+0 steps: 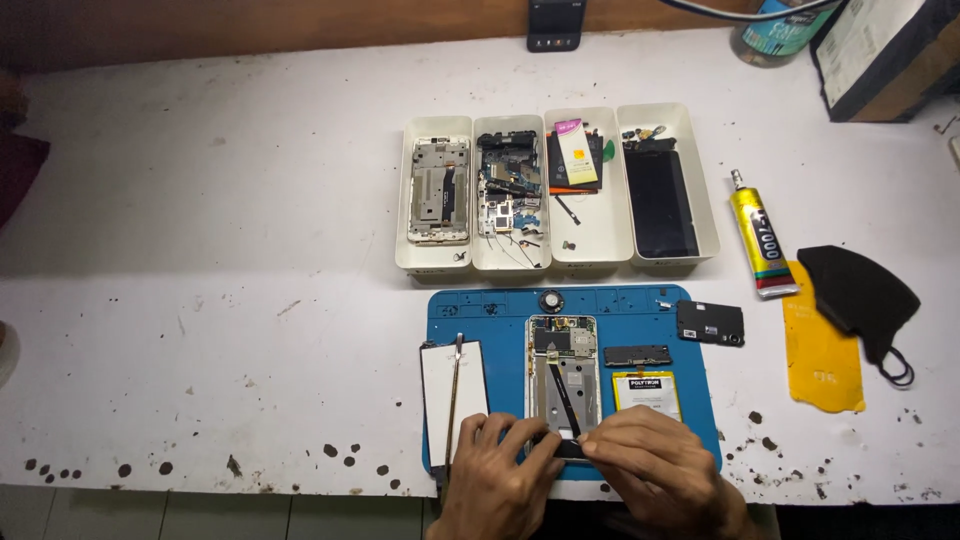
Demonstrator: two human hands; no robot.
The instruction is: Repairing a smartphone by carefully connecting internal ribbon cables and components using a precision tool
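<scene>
Pinching both grips, the left hand and right hand are pressed onto the bottom edge of the opened silver smartphone chassis, above the blue rubber repair mat.

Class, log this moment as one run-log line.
left hand: on opened phone lower end | right hand: same spot | base: blue mat | beside: battery, screen panel

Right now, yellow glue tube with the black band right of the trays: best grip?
Pinch the yellow glue tube across its flat mid-body from above, fingers on its long left and right edges. It lies flat, nozzle pointing away, sides free; black face mask lies just beyond its lower end.
</scene>
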